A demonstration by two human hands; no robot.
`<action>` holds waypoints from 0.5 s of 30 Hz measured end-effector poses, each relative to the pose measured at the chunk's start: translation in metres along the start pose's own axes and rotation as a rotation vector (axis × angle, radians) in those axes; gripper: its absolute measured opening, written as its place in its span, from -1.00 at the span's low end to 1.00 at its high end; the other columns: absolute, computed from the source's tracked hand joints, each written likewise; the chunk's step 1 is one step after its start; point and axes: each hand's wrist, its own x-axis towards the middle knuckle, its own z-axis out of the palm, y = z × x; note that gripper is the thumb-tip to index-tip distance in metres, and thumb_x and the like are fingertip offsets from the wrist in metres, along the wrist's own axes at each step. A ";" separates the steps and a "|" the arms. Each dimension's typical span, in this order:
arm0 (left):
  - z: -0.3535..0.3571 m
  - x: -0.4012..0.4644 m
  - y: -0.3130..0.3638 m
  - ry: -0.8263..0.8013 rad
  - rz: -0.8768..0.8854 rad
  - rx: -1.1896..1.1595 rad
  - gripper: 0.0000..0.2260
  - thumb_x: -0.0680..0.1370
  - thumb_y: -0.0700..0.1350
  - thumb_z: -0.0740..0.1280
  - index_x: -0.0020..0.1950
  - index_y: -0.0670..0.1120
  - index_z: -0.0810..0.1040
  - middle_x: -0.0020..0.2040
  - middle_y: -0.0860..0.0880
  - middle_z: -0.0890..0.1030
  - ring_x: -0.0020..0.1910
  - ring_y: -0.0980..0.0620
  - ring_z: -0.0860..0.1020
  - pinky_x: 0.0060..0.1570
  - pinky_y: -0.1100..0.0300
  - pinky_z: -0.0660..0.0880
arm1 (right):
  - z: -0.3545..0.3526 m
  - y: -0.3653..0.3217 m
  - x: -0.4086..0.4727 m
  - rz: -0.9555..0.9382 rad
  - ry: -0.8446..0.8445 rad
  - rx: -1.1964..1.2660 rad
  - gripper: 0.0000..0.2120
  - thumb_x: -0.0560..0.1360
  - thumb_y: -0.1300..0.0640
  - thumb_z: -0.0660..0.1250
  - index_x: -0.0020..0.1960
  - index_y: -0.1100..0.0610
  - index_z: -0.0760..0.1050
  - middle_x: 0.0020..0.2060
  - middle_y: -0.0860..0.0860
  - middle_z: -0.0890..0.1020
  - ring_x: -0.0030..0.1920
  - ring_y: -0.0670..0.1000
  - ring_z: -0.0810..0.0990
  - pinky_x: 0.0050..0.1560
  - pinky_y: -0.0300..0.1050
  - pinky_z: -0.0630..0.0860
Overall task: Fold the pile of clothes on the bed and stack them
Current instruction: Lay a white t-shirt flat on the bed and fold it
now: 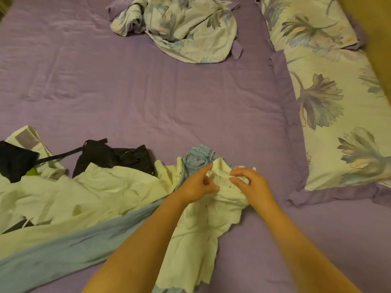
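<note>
Both hands' grip bunches white garment (220, 199); jeans (197, 158), black clothes (114, 157) beside.

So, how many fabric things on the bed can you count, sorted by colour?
Pale yellow-white: 2, garment in both hands, garment at left
Black: 2
Light blue cloth: 1
Blue jeans: 1
Floral bedding: 3, bundle, two pillows
Total: 9

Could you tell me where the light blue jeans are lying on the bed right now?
In the head view, the light blue jeans lie centre-frame, just beyond both hands, partly covered by the cream garment, right of the black clothes.
</note>
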 end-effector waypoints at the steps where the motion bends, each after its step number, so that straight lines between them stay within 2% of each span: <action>1: 0.000 -0.010 0.007 -0.020 0.002 0.046 -0.56 0.51 -0.09 0.42 0.37 -0.02 0.42 -0.08 0.04 0.55 -0.09 0.15 0.51 -0.13 0.44 0.40 | -0.012 -0.009 -0.010 -0.012 0.038 0.028 -0.89 0.45 0.32 0.40 -0.08 0.14 0.60 -0.09 -0.07 0.60 -0.03 -0.14 0.54 0.00 -0.55 0.34; 3: 0.004 -0.030 0.020 -0.042 0.044 0.088 -0.85 0.50 -0.12 0.43 0.05 -0.08 0.60 -0.12 0.05 0.58 -0.16 0.21 0.50 -0.12 0.41 0.40 | -0.035 -0.025 -0.029 -0.035 0.097 0.055 -0.88 0.45 0.34 0.40 -0.08 0.15 0.60 -0.04 -0.01 0.60 0.01 -0.09 0.54 0.02 -0.52 0.36; 5: 0.013 -0.054 0.035 -0.066 0.123 0.050 -0.96 0.51 -0.14 0.42 -0.09 -0.09 0.61 -0.04 0.06 0.60 -0.08 0.26 0.51 -0.05 0.46 0.42 | -0.055 -0.036 -0.049 -0.043 0.114 0.071 -0.87 0.45 0.34 0.40 -0.10 0.14 0.59 0.02 0.03 0.60 0.05 -0.05 0.53 0.03 -0.47 0.39; 7: 0.029 -0.076 0.047 -0.143 0.144 -0.076 -0.98 0.53 -0.14 0.39 -0.08 -0.07 0.57 -0.02 0.08 0.56 -0.01 0.19 0.51 0.01 0.41 0.43 | -0.073 -0.041 -0.068 -0.026 0.136 0.080 -0.88 0.45 0.33 0.40 -0.10 0.13 0.58 0.05 0.04 0.59 0.08 -0.03 0.53 0.06 -0.37 0.39; 10: 0.071 -0.102 0.057 -0.276 0.080 -0.220 -0.94 0.59 -0.11 0.31 -0.08 -0.02 0.48 -0.16 0.08 0.50 -0.18 0.15 0.46 -0.10 0.29 0.41 | -0.098 -0.037 -0.095 0.006 0.209 0.061 -0.93 0.46 0.31 0.39 -0.10 0.17 0.59 0.09 0.06 0.58 0.16 0.03 0.52 0.14 -0.24 0.36; 13: 0.118 -0.118 0.061 -0.273 0.029 -0.333 -0.91 0.61 -0.12 0.26 -0.09 -0.04 0.42 -0.25 0.03 0.42 -0.29 0.12 0.37 -0.21 0.26 0.35 | -0.114 -0.023 -0.119 0.023 0.245 -0.068 -0.94 0.44 0.30 0.41 -0.09 0.20 0.62 0.17 0.09 0.52 0.32 0.03 0.41 0.17 -0.33 0.25; 15: 0.141 -0.125 0.062 -0.243 0.002 -0.384 -0.90 0.62 -0.11 0.25 -0.10 -0.04 0.40 -0.26 0.03 0.42 -0.33 0.13 0.39 -0.24 0.28 0.37 | -0.119 -0.009 -0.135 0.043 0.252 -0.102 -0.92 0.43 0.33 0.42 -0.09 0.21 0.62 0.24 0.14 0.48 0.39 0.04 0.33 0.18 -0.35 0.21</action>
